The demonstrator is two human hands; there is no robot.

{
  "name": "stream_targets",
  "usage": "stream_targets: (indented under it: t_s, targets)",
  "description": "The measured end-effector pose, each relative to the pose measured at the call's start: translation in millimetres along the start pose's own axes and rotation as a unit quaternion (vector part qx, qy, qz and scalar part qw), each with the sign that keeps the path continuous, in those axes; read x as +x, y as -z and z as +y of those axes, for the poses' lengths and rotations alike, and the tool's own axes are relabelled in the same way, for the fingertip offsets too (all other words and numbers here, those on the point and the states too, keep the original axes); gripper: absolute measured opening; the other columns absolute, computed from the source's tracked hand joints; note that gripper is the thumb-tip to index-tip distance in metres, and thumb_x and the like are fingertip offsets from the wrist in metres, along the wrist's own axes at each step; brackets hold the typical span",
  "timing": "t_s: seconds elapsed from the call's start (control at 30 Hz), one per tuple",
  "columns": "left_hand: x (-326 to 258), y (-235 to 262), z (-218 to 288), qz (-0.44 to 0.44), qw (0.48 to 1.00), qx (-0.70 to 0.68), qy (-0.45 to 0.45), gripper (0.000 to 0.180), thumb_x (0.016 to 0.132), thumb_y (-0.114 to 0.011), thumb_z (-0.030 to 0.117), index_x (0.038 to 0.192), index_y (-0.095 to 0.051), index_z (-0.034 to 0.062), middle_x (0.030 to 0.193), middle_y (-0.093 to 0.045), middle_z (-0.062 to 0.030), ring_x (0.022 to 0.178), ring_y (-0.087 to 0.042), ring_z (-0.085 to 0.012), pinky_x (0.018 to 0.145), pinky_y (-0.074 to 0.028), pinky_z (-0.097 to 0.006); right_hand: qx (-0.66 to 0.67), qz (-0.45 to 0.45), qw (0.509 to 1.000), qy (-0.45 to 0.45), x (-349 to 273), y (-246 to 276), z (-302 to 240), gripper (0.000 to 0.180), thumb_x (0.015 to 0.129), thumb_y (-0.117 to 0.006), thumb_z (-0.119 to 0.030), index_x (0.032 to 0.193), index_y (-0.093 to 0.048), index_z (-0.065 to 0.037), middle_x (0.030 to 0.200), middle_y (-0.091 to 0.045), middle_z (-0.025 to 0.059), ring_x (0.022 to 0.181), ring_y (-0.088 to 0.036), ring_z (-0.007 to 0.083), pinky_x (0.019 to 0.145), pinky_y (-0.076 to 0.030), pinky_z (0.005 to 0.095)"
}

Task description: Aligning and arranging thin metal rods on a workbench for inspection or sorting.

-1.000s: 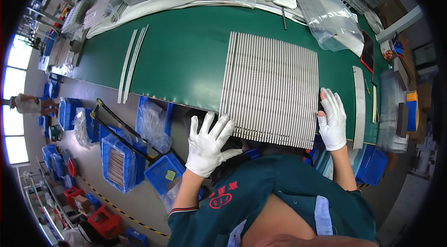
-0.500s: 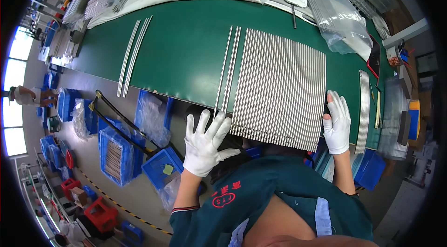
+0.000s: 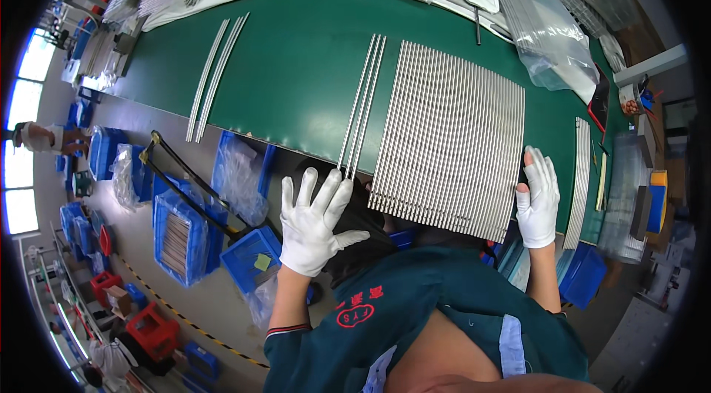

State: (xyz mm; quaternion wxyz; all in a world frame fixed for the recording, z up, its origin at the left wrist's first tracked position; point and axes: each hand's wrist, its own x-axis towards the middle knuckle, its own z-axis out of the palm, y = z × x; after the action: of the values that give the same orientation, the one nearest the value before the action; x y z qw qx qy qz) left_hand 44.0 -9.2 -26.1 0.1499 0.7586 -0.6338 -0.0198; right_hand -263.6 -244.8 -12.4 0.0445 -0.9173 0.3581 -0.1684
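On the green table [image 3: 296, 60], the gloved left hand [image 3: 315, 219] is spread flat, gripping nothing, fingertips at the near ends of two separated rods [image 3: 363, 100]. The right hand [image 3: 539, 200], fingers together, seems to press the rod row [image 3: 452, 134] edge, probably squaring it.

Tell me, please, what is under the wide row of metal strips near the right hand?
The wide row of metal strips lies on the green table; its near ends overhang the table edge. The table surface beneath the row is covered, so anything there cannot be seen.
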Motion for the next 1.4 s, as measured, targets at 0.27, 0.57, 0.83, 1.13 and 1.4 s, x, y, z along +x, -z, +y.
stream_targets:
  t_s: [0.27, 0.57, 0.83, 1.13, 1.4]
  targets:
    - [0, 0, 2, -0.005, 1.000, -0.013, 0.000, 0.100, 0.059, -0.081, 0.054, 0.143, -0.041, 0.0177, 0.145, -0.046, -0.0063, 0.128, -0.043, -0.0392, 0.104, -0.029, -0.065, 0.002, -0.004, 1.000, 0.001, 1, 0, 0, 0.056, 0.101, -0.039, -0.045, 0.135, -0.051, -0.001, 0.136, -0.055, 0.0164, 0.128, -0.050, 0.0366, 0.111, -0.034, 0.0490]
    - [9, 3, 21, -0.029, 0.997, -0.064, -0.030, 0.091, 0.062, -0.076, 0.060, 0.137, -0.050, 0.0154, 0.137, -0.053, -0.0059, 0.127, -0.046, -0.0329, 0.106, -0.029, -0.061, 0.007, 0.005, 1.000, 0.013, 0, -2, 1, 0.054, 0.102, -0.040, -0.043, 0.136, -0.050, -0.002, 0.137, -0.055, 0.0160, 0.128, -0.050, 0.0369, 0.111, -0.034, 0.0494]
    - [-3, 1, 4, -0.012, 1.000, -0.027, 0.006, 0.099, 0.057, -0.079, 0.055, 0.141, -0.045, 0.0155, 0.144, -0.047, -0.0092, 0.131, -0.042, -0.0412, 0.108, -0.026, -0.064, 0.001, 0.006, 1.000, 0.016, -1, -2, 4, 0.052, 0.101, -0.042, -0.041, 0.135, -0.050, -0.002, 0.137, -0.055, 0.0159, 0.129, -0.050, 0.0368, 0.111, -0.034, 0.0495]
    - [-3, 0, 3, 0.005, 1.000, -0.029, 0.004, 0.099, 0.058, -0.081, 0.054, 0.141, -0.044, 0.0165, 0.142, -0.049, -0.0072, 0.128, -0.044, -0.0368, 0.106, -0.027, -0.063, 0.000, 0.006, 1.000, 0.011, -2, -2, 5, 0.053, 0.101, -0.043, -0.041, 0.135, -0.050, -0.002, 0.137, -0.055, 0.0159, 0.129, -0.050, 0.0364, 0.111, -0.033, 0.0493]
    - [5, -2, 20, -0.029, 0.996, -0.073, -0.043, 0.102, 0.053, -0.080, 0.059, 0.139, -0.047, 0.0154, 0.139, -0.051, -0.0093, 0.128, -0.045, -0.0401, 0.107, -0.027, -0.065, 0.003, 0.002, 1.000, 0.003, 3, 1, -2, 0.054, 0.100, -0.043, -0.043, 0.134, -0.052, -0.001, 0.135, -0.055, 0.0169, 0.128, -0.050, 0.0368, 0.111, -0.034, 0.0487]
